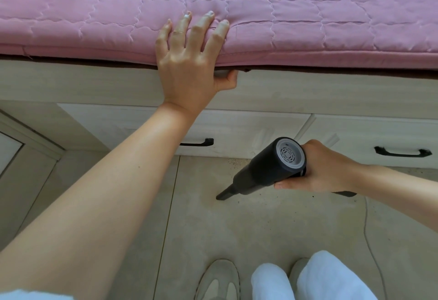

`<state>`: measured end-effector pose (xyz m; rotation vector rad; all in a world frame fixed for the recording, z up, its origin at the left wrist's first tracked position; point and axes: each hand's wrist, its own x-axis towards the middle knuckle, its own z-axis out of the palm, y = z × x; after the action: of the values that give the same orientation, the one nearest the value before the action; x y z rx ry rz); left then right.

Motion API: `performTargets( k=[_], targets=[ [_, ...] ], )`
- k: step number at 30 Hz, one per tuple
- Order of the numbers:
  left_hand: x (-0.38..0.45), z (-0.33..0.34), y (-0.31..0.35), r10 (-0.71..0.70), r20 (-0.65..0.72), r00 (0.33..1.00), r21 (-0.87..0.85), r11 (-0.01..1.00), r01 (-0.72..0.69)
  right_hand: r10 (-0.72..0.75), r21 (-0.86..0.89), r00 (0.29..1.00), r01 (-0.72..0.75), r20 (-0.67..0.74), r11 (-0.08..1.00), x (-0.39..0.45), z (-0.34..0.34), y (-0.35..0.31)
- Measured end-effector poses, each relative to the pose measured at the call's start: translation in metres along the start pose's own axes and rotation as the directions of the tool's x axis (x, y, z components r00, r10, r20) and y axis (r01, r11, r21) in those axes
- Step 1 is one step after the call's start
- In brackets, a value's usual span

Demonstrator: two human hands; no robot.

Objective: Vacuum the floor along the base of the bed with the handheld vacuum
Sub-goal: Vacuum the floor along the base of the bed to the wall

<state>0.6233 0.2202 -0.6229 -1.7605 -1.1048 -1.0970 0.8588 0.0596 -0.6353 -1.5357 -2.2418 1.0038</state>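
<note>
While left hand [189, 62] braces, right hand [324, 169] grips vacuum [267, 169].

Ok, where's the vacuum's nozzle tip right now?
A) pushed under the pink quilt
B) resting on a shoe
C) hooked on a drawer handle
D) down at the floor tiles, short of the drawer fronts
D: the handheld vacuum, gripped by the right hand, angles down so its nozzle tip meets the floor.
</note>
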Motion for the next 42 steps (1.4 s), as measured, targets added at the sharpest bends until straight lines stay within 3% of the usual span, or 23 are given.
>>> performTargets(
  k=[8, 15, 21, 30, 42],
  targets=[
    [0.006, -0.010, 0.021, -0.075, 0.100, 0.992, 0.043, 0.997, 0.071, 0.008, -0.009, 1.000, -0.008, -0.007, 1.000, -0.006, -0.011, 0.007],
    [0.011, -0.008, 0.030, -0.004, 0.102, 0.995, 0.031, 1.000, 0.001, 0.025, -0.026, 1.000, -0.025, 0.019, 0.999, -0.017, -0.013, 0.014],
    [0.027, 0.000, 0.036, 0.129, 0.068, 0.989, -0.097, 0.988, -0.122, 0.022, -0.031, 0.999, -0.023, -0.040, 0.999, -0.021, -0.019, 0.021],
    [0.023, 0.004, 0.050, 0.107, 0.027, 0.994, -0.087, 0.991, -0.104, 0.054, -0.018, 0.996, -0.053, 0.072, 0.998, -0.025, -0.027, 0.027],
    [0.017, 0.009, 0.053, 0.071, -0.003, 0.997, -0.068, 0.995, -0.071, 0.083, -0.114, 0.992, -0.094, -0.099, 0.989, -0.013, -0.008, 0.036]
  ],
)
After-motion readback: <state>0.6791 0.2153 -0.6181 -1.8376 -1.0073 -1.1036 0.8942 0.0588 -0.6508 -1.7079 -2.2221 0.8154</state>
